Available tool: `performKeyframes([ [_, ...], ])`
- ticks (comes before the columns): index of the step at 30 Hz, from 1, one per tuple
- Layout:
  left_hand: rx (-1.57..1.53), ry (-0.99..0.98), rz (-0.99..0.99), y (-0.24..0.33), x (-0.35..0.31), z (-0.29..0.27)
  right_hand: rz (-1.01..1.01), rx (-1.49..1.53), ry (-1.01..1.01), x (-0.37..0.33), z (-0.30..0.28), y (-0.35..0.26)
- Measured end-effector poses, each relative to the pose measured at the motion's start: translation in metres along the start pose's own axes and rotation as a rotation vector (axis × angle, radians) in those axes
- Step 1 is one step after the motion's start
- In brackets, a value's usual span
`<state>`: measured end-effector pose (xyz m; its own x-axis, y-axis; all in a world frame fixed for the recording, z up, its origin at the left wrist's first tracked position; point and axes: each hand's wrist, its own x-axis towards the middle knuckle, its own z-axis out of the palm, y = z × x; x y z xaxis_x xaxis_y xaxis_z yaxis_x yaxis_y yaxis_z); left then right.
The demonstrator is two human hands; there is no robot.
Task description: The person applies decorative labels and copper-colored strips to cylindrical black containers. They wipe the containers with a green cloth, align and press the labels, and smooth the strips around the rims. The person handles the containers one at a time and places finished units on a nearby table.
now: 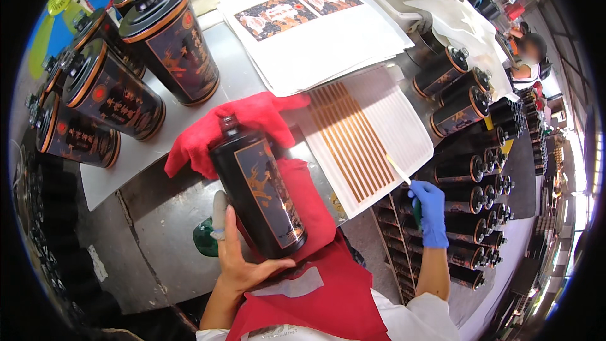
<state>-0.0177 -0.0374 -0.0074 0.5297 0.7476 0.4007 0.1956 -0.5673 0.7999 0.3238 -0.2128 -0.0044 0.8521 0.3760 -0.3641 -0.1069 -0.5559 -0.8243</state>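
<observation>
A black bottle (257,192) with a gold-and-dark label lies tilted on a red cloth (315,215), its neck away from me. My left hand (240,259) grips its lower end, with the fingers along its left side and the thumb by the base. A grey cover sits on one fingertip. At the right, my right hand (430,211) wears a blue glove and pinches a thin pale strip (398,169) with a yellowish end. That strip reaches the edge of a white sheet (407,126) bearing rows of gold strips (350,145). Something green shows partly behind the gloved fingers.
Several finished-looking black bottles (173,44) stand at the upper left; more bottles (464,199) line the right. Printed paper sheets (341,41) lie at the back of the metal table (170,215). A green object (205,238) rests beside my left hand. Another person (530,57) is far right.
</observation>
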Motion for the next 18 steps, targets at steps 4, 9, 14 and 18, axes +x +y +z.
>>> performKeyframes([
  [4,0.004,-0.053,0.236,0.015,0.017,-0.013,-0.281,-0.277,-0.17,-0.064,0.018,-0.091],
  [9,-0.451,-0.408,0.149,0.07,0.083,0.005,-0.84,-0.541,-0.972,-0.102,0.04,-0.19],
  [14,-0.844,-0.655,-0.064,0.086,0.105,-0.012,-0.831,-0.23,-1.104,-0.075,0.027,-0.219],
  [18,-0.532,-0.343,-0.301,0.068,0.089,-0.05,-0.399,-0.006,-0.877,-0.017,0.047,-0.187],
])
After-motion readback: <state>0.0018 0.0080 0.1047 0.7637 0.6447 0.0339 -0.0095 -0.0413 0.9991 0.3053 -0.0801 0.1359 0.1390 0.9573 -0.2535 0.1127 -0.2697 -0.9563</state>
